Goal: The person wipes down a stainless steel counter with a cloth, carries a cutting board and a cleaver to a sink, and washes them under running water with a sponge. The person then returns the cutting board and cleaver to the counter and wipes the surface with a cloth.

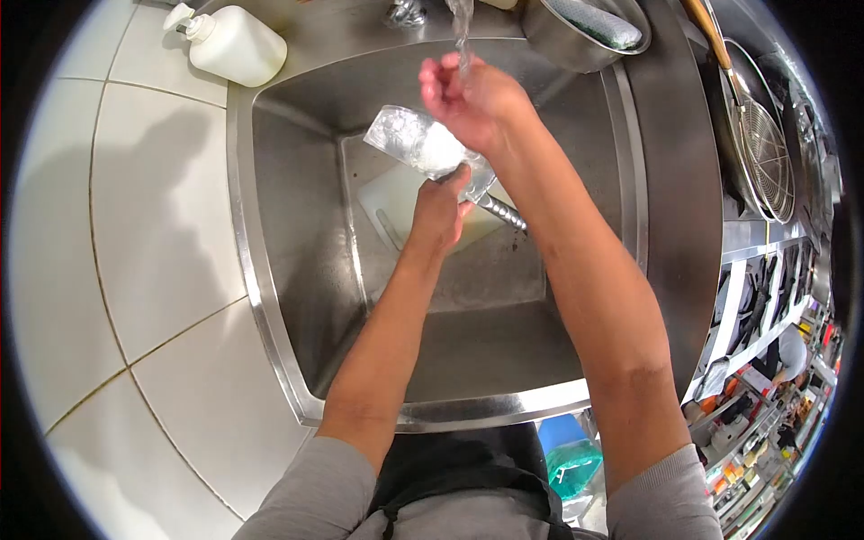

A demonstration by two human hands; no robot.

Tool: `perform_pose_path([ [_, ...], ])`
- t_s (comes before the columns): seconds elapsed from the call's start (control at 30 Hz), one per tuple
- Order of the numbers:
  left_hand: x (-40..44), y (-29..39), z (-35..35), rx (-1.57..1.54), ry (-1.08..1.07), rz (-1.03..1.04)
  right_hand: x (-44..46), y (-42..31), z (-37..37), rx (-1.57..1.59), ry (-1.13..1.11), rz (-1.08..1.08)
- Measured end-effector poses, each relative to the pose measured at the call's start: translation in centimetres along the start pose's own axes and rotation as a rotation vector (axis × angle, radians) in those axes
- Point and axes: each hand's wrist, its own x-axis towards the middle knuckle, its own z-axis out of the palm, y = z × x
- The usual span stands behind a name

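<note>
Inside the steel sink (306,261), at its far half: one broad, shiny knife (409,139), so judged by its shape, held above the bottom, blade toward the far left, dimpled metal handle (506,212) toward the near right.

Left hand (441,211): closed around the knife near where blade meets handle, thumb uppermost.

Right hand (479,101): grasping nothing visible; fingers loosely curled, set under the running water (462,34).

Below the knife: one white board (376,191), lying on the sink bottom, partly hidden.

At the far left corner: one white pump bottle (238,47), on the counter.

At the far right: one metal pan (562,45), holding a sponge (598,20).

Step in hand: rinsing, as judged. Next move likely calls for bringing the blade beneath the stream, grip firm, right fingers clear of the edge.
</note>
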Motion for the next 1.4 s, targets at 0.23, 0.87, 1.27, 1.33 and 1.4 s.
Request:
perform_pose_path([
  [0.23, -0.2, 2.0, 1.0, 0.273, 0.099, 0.158, -1.3, -1.6, -1.2, -0.307, -0.171, -0.024],
  [0.87, 1.0, 5.3, 4.8, 0.975, -0.115, 0.264, -9.6, 10.3, -13.7, -1.312, 0.453, -0.291],
  [1.27, 2.1, 2.6, -9.1, 0.58, 0.244, 0.011, -5.9, 10.0, -12.9, -0.19, 0.536, 0.066],
  [1.33, 4.8, -1.6, -16.0, 0.676, 0.456, -0.003, -3.1, 9.7, -11.7, 0.164, 0.553, 0.085],
  [1.4, 5.9, -4.8, -20.1, 0.883, 0.55, -0.032, -0.2, 9.0, -10.4, 0.269, 0.474, 0.03],
])
